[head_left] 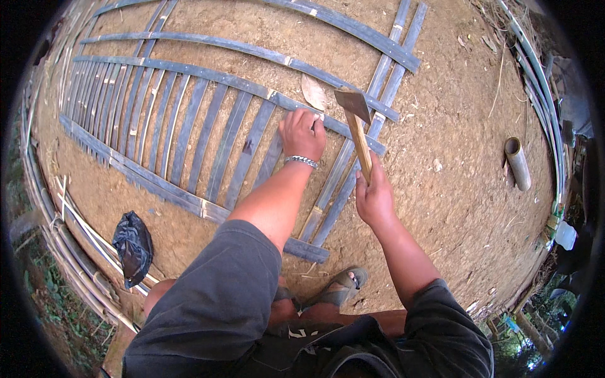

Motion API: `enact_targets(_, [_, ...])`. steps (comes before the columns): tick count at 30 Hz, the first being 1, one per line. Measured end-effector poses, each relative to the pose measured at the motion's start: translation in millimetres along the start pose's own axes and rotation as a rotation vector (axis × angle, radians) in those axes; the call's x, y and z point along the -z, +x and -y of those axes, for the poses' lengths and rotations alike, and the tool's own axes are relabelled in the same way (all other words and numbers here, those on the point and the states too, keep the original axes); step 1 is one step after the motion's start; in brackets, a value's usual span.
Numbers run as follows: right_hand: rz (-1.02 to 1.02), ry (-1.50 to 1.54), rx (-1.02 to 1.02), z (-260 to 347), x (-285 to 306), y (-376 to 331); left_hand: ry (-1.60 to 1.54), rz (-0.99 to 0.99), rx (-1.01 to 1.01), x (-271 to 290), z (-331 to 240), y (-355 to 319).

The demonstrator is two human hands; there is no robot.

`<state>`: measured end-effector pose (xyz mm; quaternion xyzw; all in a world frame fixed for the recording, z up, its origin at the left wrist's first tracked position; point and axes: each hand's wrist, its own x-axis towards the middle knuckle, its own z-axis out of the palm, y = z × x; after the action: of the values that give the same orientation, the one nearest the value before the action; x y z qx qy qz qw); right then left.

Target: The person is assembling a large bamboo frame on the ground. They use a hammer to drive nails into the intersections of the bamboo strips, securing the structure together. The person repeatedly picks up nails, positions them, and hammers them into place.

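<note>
My left hand, with a chain bracelet at the wrist, is closed on the long crosswise bamboo strip. Its fingertips are pinched together at the strip, and whatever they hold is too small or hidden to make out. My right hand grips the wooden handle of a hammer with a broad dark metal head. The head is raised just right of my left hand, over the strip. Below, a frame of split bamboo slats lies flat on the ground, with two paired strips passing under its right end.
A dry brown leaf lies beside the strip. Black plastic bag at the left, near bamboo poles. To the right stands or leans a short bamboo tube on bare soil. My sandalled feet are close to the frame's near corner.
</note>
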<state>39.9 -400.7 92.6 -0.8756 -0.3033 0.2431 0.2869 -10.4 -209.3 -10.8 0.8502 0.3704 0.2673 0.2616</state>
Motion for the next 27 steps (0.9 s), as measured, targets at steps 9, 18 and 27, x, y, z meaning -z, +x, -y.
enact_targets(9, [-0.021, 0.034, 0.0, 4.5, -8.7, -3.9, -0.002, 0.009, 0.025, -1.5, 0.0, 0.4])
enact_targets(18, [-0.005, -0.015, -0.057, 3.2, -10.0, 1.0, 0.007, 0.007, 0.006, -0.5, 0.2, 0.7])
enact_targets(27, [0.001, 0.141, -0.037, -2.3, -16.3, 12.3, 0.037, 0.016, 0.036, -2.7, 1.5, -1.0])
